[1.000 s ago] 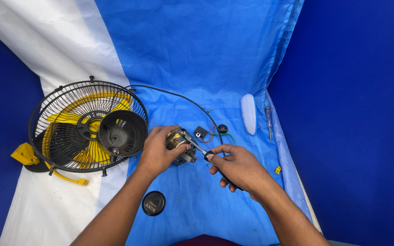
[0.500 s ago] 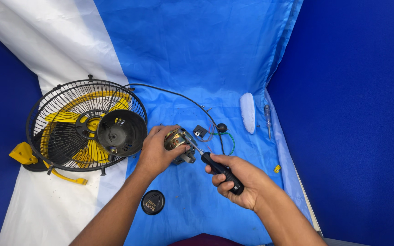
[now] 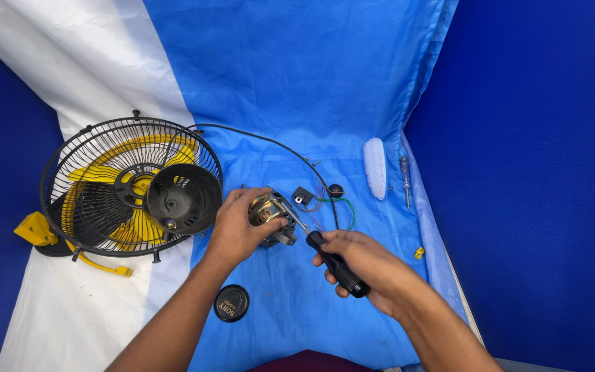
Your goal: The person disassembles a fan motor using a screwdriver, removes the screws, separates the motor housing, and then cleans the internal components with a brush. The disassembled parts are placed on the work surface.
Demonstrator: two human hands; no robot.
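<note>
The left hand [image 3: 239, 231] is clamped on a small fan motor [image 3: 271, 215] near the middle of the blue sheet [image 3: 311, 89], just beside the fan cage [image 3: 129, 186]. The right hand [image 3: 366, 265] is wrapped around a black-handled screwdriver [image 3: 335, 265], whose shaft angles up to the motor. This looks like work on a motor screw; the next move calls for a steady motor and the tip seated squarely.

Left hand [image 3: 239, 231] clasps fan motor [image 3: 270, 210], just right of black fan cage [image 3: 132, 186]. Right hand [image 3: 363, 265] grips black-handled screwdriver [image 3: 335, 265], shaft angled onto motor. Round black cap [image 3: 231, 303] below motor; white oblong piece [image 3: 374, 167] upper right of it.
</note>
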